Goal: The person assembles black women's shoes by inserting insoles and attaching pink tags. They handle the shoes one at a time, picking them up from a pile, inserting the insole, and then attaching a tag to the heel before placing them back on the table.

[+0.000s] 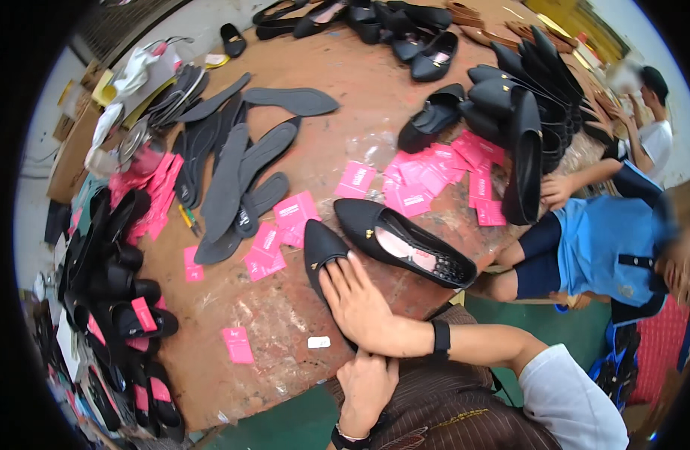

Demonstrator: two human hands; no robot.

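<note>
A black pointed flat shoe with a small gold ornament lies toe-away at the table's near edge. My right hand rests over its opening, fingers stretched forward and flat, hiding the inside. At the heel end my left hand is closed, its fingers curled around the back of the shoe, which is mostly hidden there. Just right of it lies a matching black shoe, touching or nearly touching, with a pink-and-white insole label showing. Pink cards and a small white sticker lie to the left.
Dark grey insoles are piled at left centre. Black shoes line the left edge; more shoes stack at the right. Pink cards spread mid-table. A child in blue sits at right, one hand beside the stack; another person is beyond.
</note>
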